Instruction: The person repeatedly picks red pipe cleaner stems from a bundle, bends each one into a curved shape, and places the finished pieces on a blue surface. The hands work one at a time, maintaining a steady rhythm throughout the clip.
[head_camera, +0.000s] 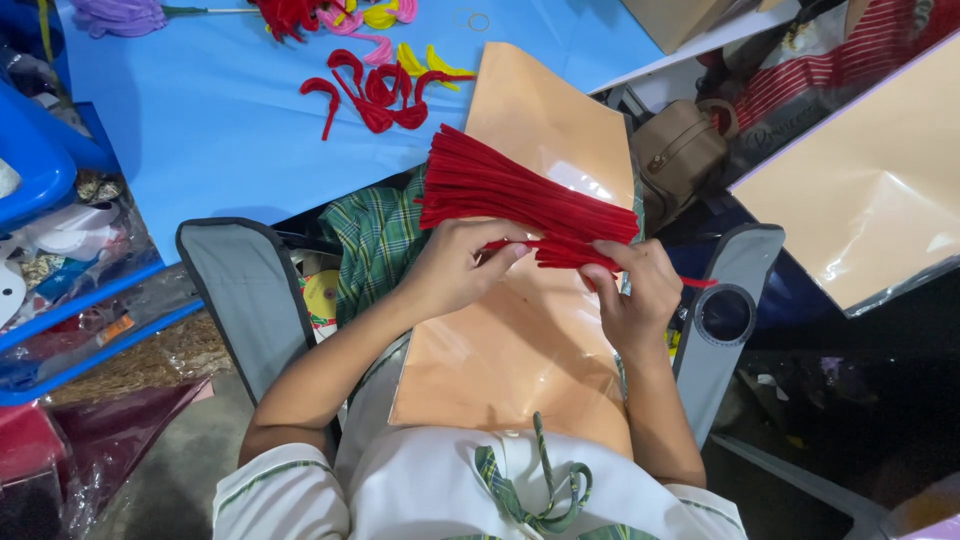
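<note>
I see red pipe cleaners (520, 195) fanned on the orange sheet (520, 340) across the lap | left hand (455, 270) pinching one stem at the sheet's middle | right hand (635, 295) gripping the bundle's narrow end, sheet's right edge | bent red pieces (375, 95) on blue table (200, 120) beyond the sheet | brown bag (680, 150) right of it

The single head-worn camera looked steeply down, close over the seated person's lap, toward the blue-covered table (220, 130) ahead.
</note>
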